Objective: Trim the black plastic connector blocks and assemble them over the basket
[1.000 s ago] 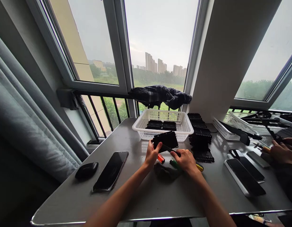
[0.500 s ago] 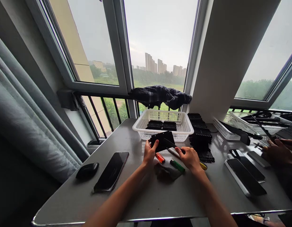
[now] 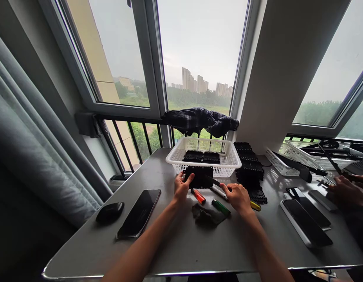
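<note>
Our left hand (image 3: 181, 187) is gripping the panel (image 3: 199, 177) at nine o'clock, our right hand (image 3: 237, 196) a tool (image 3: 215, 182) at four, above the table (image 3: 195, 246); a window (image 3: 203, 43) is glowing at twelve.

Room left of white basket (image 3: 225, 171), black stack (image 3: 249, 168) at right

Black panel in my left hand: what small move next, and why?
Perhaps ease the slim tool lightly along the black panel: the left hand holds the panel up, and the right hand has the tool's tip over the panel's face, though contact is unclear.
</note>
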`<state>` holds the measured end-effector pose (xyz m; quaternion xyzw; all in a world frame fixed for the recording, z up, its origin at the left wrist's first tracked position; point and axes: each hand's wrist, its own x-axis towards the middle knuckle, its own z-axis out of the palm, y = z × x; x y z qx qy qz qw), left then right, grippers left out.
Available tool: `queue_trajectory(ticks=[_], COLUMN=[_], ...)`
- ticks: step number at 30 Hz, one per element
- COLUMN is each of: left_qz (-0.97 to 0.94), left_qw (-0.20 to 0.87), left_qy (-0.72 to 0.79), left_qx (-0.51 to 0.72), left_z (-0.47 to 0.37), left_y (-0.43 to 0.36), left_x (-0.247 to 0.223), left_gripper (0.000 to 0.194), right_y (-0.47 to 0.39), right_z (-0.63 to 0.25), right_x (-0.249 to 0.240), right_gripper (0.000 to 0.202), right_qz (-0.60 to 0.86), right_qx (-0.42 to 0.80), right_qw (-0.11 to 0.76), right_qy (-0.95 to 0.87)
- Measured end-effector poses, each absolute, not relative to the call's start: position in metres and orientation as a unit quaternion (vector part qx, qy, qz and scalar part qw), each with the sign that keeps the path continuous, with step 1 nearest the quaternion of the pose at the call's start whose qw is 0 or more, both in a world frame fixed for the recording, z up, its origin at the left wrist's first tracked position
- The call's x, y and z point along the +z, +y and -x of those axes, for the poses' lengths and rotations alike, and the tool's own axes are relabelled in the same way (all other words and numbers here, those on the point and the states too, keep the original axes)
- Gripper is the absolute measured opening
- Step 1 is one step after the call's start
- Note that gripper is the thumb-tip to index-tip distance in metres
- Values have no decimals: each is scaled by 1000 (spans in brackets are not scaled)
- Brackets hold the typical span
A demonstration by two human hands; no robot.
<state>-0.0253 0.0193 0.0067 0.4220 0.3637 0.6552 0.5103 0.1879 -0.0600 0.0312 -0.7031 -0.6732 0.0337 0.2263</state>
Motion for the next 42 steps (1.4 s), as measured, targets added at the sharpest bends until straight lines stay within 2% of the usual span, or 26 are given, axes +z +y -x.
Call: queue_trajectory(ticks=[15, 21, 24, 28, 34, 42], left_qz=[-460, -461, -461, -480, -492, -489], left_qw=[480, 500, 491, 525, 581, 587], left_qy=[377, 365, 364, 356, 326, 307], left_qx=[645, 636, 643, 606, 561, 568], left_z=[14, 14, 15, 8, 0, -1], left_y=[10, 7, 6, -3, -15, -20], left_x=[8, 13, 15, 17, 20, 24], left_gripper=[50, 51, 50, 48, 47, 41], right_y=[-59, -56, -56, -58, -59, -60], right_z=[-184, -186, -188, -184, -178, -178], right_x=[24, 21, 22, 25, 24, 26], right_gripper=[60, 61, 62, 53, 45, 39], right_qz=[681, 661, 660, 614, 596, 607], right_qx=[35, 12, 2, 68, 140, 129], right_qw=[269, 329, 390, 463, 497, 556], right_qy=[-680, -674, -642, -636, -615, -553])
